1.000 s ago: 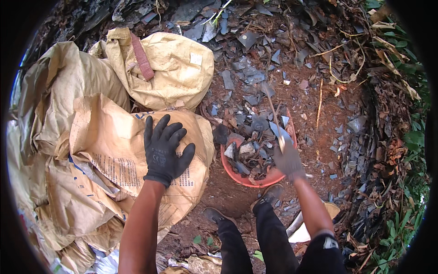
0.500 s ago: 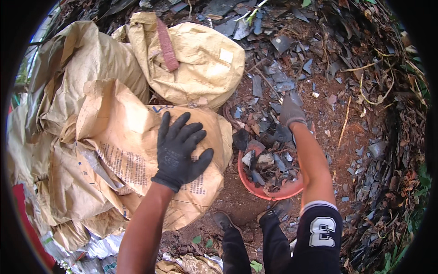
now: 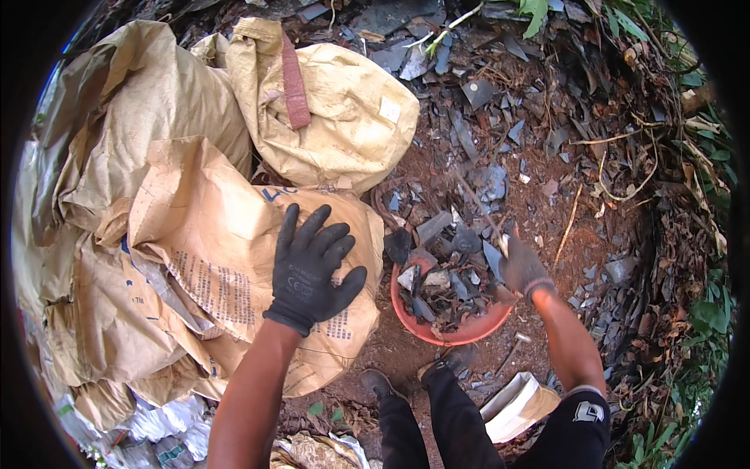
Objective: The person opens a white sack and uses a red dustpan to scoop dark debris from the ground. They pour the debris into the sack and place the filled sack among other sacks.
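Head view shows the left hand (image 3: 312,266), black-gloved, spread flat and released on a tan paper sack (image 3: 234,273). The right hand (image 3: 522,267) grips the far rim of an orange basin (image 3: 445,332) heaped with dark slate-like shards (image 3: 445,270), beside the sack on red soil (image 3: 539,195). Held by one edge, the loaded basin could tip and spill shards short of the sack; sharp edges might cut the glove.

Sack (image 3: 234,258): tan woven material with dark printed text, crumpled and filled, lying on its side on the red-brown ground, just left of the basin.

Basin (image 3: 449,332): round, orange-red, shallow, upright on the ground. It is heaped with dark grey and pale flat shards (image 3: 441,273) that rise above its rim, some tilted on edge.
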Demonstrator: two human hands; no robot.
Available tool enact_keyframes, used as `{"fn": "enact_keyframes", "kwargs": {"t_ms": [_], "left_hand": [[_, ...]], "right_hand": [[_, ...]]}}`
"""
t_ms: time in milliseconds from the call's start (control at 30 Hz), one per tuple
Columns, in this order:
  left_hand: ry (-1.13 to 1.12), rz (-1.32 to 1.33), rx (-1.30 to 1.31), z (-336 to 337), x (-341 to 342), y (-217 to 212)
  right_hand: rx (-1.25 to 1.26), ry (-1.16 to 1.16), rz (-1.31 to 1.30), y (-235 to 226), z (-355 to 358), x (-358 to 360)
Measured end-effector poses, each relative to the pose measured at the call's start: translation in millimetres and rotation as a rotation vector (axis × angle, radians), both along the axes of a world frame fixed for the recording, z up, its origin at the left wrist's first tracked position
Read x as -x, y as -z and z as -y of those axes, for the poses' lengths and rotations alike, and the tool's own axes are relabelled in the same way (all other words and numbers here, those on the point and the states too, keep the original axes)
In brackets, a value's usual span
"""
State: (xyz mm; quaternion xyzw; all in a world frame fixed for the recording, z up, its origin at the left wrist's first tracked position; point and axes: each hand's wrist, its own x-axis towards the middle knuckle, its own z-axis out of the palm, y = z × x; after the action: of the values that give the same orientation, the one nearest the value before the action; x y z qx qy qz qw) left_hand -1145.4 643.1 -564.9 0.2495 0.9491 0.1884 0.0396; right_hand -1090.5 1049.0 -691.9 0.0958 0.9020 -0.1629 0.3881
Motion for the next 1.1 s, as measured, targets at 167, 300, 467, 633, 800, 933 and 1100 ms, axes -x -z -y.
{"fn": "enact_keyframes", "kwargs": {"t_ms": [167,300,467,633,800,933,1100], "left_hand": [[0.036,-0.026,0.001,-25,4,6],[0.047,-0.016,0.051,-29,1,5],[0.023,-0.026,0.083,-20,-11,3],[0.013,-0.045,-0.006,-17,-8,-5],[0.005,-0.001,-0.051,-5,-12,-1],[-0.001,-0.026,-0.01,3,-13,-5],[0.022,-0.042,-0.017,-22,-8,3]], "right_hand": [[-0.042,-0.006,-0.224,92,-40,120],[-0.218,-0.037,-0.118,122,-53,130],[-0.185,-0.125,-0.091,101,-59,83],[-0.143,-0.122,-0.085,32,-61,39],[-0.15,0.016,-0.015,-23,-45,-17],[-0.112,-0.004,-0.138,-22,1,23],[-0.156,-0.026,-0.187,58,-32,80]]}}
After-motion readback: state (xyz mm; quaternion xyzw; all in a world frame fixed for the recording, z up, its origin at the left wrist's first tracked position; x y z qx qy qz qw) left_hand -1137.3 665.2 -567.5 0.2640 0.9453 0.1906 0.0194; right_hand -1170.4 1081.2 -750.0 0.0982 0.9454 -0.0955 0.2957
